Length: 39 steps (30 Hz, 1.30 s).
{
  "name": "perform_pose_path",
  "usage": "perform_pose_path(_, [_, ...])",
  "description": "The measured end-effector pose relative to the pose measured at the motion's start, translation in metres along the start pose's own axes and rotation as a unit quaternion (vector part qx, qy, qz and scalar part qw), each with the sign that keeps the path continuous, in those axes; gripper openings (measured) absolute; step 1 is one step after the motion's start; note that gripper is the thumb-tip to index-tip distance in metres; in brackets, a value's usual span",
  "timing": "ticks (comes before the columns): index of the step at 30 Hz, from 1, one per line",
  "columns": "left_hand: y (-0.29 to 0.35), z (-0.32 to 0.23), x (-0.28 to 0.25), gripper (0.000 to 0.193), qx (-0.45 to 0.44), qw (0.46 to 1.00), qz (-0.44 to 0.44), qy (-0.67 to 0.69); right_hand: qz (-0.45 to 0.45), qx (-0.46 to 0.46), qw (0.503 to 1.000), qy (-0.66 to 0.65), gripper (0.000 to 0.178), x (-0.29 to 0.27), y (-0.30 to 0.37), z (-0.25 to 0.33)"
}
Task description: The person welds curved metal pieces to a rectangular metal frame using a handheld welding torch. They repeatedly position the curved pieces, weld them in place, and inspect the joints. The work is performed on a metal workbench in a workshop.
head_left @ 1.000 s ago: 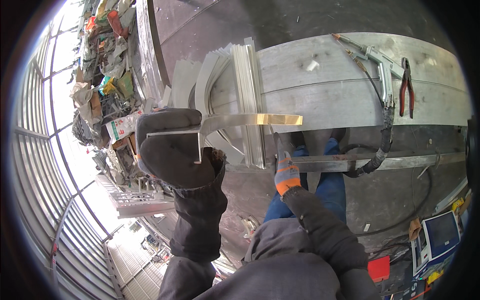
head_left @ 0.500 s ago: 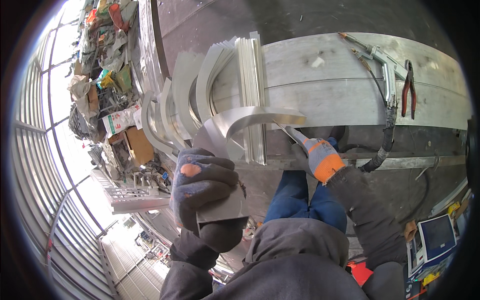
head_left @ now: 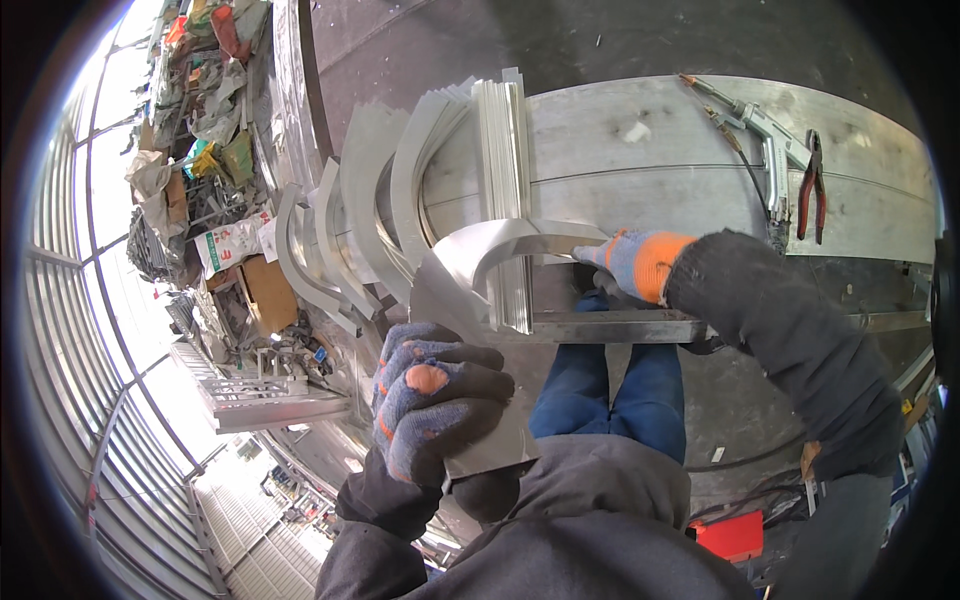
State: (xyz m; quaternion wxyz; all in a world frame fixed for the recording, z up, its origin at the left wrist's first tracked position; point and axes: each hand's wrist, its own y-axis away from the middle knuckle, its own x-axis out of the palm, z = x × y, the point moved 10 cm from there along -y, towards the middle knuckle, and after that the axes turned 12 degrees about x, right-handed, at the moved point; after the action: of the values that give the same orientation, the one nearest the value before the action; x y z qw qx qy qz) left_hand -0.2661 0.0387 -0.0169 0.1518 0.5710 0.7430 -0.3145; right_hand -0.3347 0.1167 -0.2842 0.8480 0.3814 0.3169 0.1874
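Note:
A shiny curved sheet-metal piece arches above the bench, its wide lower end toward me. My left hand, in a worn grey-blue glove with orange patches, is closed round that lower end. At the far tip of the arch, my right hand, in a grey glove with an orange cuff, has its fingers closed at the metal. Whether a thin tool is also in these fingers is hidden. Just behind the piece stands a stack of flat metal strips. More curved metal sheets stand to its left.
A long metal plate tops the bench. On its right lie a welding torch with a cable and red-handled pliers. A metal beam runs along the near side. Piled scrap lies at far left; a red object lies at lower right.
My right hand has moved up and slightly left onto the arch's tip, its forearm swinging outward. My left hand and the curved piece have shifted to the right.

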Motion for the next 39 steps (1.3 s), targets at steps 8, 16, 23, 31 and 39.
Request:
perform_pose_path(8, [-0.033, 0.003, 0.01, 0.013, 0.021, 1.0, -0.001, 0.001, 0.015, 0.115, 0.991, -0.06, 0.083, 0.031, 0.018, 0.009])
perform_pose_path(16, [-0.107, 0.028, -0.003, 0.032, 0.084, 0.965, -0.113, -0.221, -0.138, 0.203, 0.932, -0.267, 0.095, 0.086, 0.005, 0.035])
perform_pose_path(23, [-0.102, 0.073, -0.037, 0.047, 0.005, 0.949, -0.247, -0.198, -0.174, 0.258, 0.896, -0.318, 0.072, 0.169, -0.099, 0.084])
perform_pose_path(31, [-0.086, 0.043, -0.035, 0.019, 0.144, 0.942, -0.125, -0.277, -0.377, 0.152, 0.732, -0.546, 0.055, 0.211, -0.071, 0.041])
perform_pose_path(39, [-0.038, 0.019, -0.017, 0.036, -0.018, 0.994, -0.071, -0.087, -0.256, 0.195, 0.887, -0.331, 0.064, 0.146, 0.03, -0.065])
